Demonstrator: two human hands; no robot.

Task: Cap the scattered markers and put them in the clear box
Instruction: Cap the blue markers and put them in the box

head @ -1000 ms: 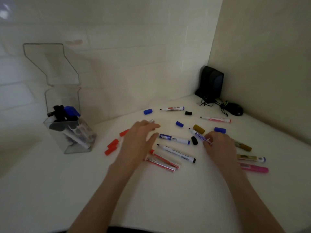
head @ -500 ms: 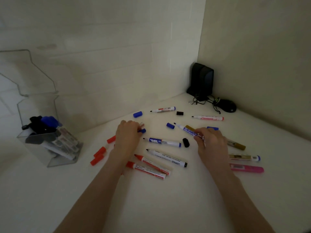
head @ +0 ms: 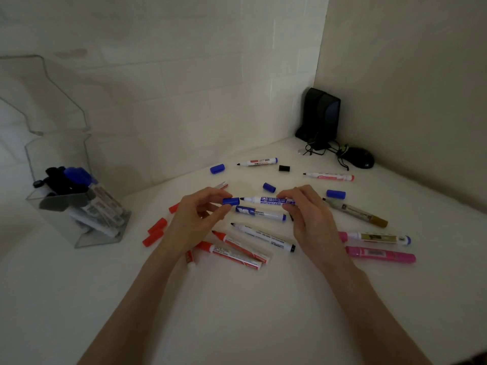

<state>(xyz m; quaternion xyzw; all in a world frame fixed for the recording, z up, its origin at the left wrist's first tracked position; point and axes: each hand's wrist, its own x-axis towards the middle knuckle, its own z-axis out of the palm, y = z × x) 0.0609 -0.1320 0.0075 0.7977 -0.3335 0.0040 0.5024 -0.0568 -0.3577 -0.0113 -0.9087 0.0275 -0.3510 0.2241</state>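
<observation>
The left hand is pinching a blue cap between thumb and fingertips; the right hand is gripping the rear end of a whiteboard marker with curled fingers, holding it level. Both hands are hovering over the middle of the worktop; the cap's mouth is facing the marker's bare tip and sitting just at it, and whether they are touching cannot be told.

The clear box is standing well to the left of the left hand with its hinged lid tipped up; capped markers are leaning inside it. A black speaker and a mouse are sitting in the far corner.

Below the hands a blue marker, a black marker and two red markers are lying uncapped; to the right of the right hand a gold marker, a pink-tipped marker and a pink marker are lying apart.

Loose blue caps are lying beyond the hands, with a black cap near them; red caps are lying between the left hand and the box.
</observation>
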